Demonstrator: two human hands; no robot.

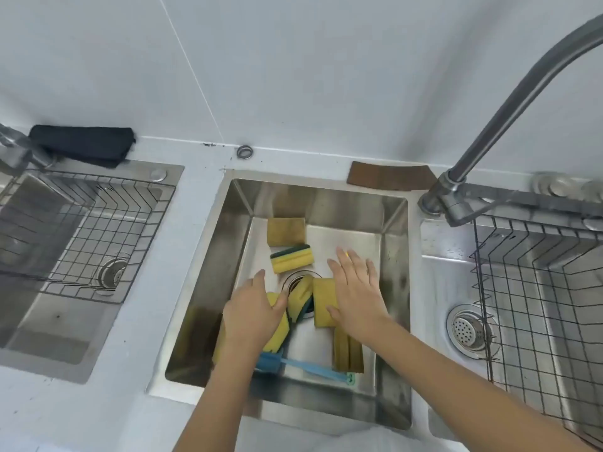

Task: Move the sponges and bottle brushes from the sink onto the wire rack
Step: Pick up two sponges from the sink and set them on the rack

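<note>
**While both hands are reaching in, nothing is on a rack yet**

Left hand (253, 316) is closing its fingers on a sponge (277, 334); right hand (357, 293) is lying flat and released on another sponge (323, 303). Sponges and blue brush (306, 367) are all remaining in the sink (208, 282); both racks (98, 230) are standing empty.

Count: 3 sinks, 2 wire racks, 6 sponges, 1 brush, 2 hands.
Sinks: left (49, 347), middle (208, 288), right (437, 275). Racks on left (98, 230) and right (528, 288) sinks. Sponges all in middle sink: far (286, 231), green-topped (292, 258), at drain (298, 296), flat (323, 301), under left hand (277, 334), near-right (347, 353). Blue bottle brush (306, 367) near edge. Hands: left (251, 316), right (357, 295).
</note>
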